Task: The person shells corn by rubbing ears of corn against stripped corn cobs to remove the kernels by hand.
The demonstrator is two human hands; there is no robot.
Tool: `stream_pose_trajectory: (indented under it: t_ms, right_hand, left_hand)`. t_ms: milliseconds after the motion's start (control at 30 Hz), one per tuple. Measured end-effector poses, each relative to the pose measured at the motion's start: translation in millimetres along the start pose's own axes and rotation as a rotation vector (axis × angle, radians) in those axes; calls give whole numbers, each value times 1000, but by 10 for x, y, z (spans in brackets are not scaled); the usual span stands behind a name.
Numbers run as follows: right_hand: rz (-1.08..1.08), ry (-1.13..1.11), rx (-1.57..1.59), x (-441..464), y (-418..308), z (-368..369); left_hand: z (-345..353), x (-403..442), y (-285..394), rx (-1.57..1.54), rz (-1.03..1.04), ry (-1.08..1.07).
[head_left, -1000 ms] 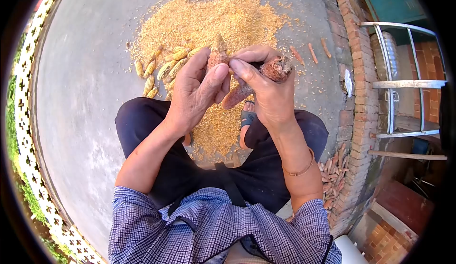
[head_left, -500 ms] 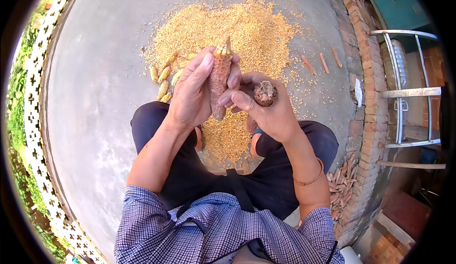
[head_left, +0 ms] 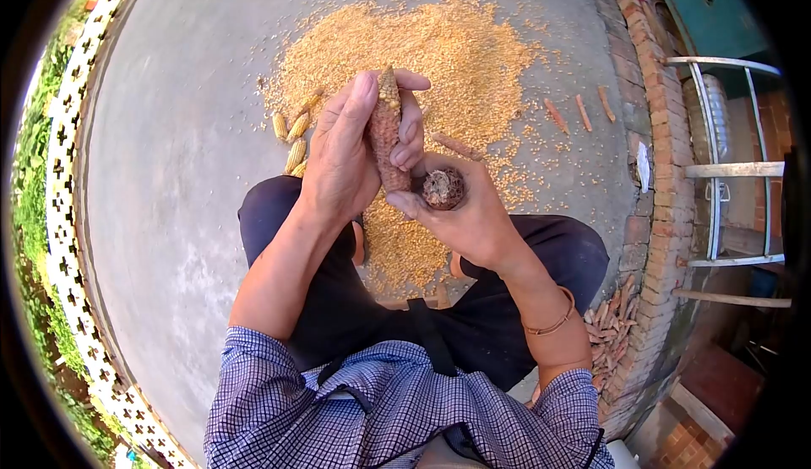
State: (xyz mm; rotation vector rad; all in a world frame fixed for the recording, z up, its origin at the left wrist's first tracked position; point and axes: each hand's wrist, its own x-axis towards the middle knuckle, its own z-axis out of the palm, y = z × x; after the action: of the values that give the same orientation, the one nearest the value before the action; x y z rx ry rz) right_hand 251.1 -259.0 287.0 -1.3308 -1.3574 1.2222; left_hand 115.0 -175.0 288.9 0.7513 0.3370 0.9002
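- The fingers (head_left: 361, 102) of the left hand (head_left: 342, 161) were closed around a stripped corn cob (head_left: 386, 135), with the thumb lying along its side.
- This cob stood almost upright in the view, its narrow tip above the fingers; the tip was yellowish, and the body below was reddish and rough.
- The right hand (head_left: 473, 216) grasped a second cob (head_left: 443, 189), of which the dark, round end was facing up to the camera; the rest of it was mostly hidden by the hand.
- The right thumb reached to the lower end of the first cob, and the two hands were very near to each other.
- Just beyond the right hand there was a thin reddish cob (head_left: 456, 146), seen over the loose kernels; whether it touched the hand, I could not tell.
- Further out, a wide heap of yellow kernels (head_left: 405, 47) was spread on the concrete floor (head_left: 186, 131), and more kernels were lying between the feet.
- Several ears of corn (head_left: 296, 155) rested at the left edge of the heap.
- To the right of the heap lay three bare cobs (head_left: 583, 113), apart from one another.
- Near the right elbow, a pile of bare cobs (head_left: 610, 325) was lying beside the brick edging (head_left: 667, 144).
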Motion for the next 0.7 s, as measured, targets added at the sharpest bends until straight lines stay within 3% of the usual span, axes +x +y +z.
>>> stream_pose_trajectory:
  t_ms: [133,267,367,467,700]
  right_hand:
    - [38,6,251,-9,159,138]
    - [19,4,285,-45,134,188]
    - [13,12,344,-34,130,218]
    - [9,16,391,-47,107,221]
    - [34,10,373,-21,103,198]
  left_hand:
    - [-18,-14,27,-14,-19,-66]
    - [-14,-14,48,-62,-34,-114]
    - [123,-31,91,54,-47,-18]
    - [16,-15,65,-68,-34,-129]
    - [129,-28,33,-27,20,54]
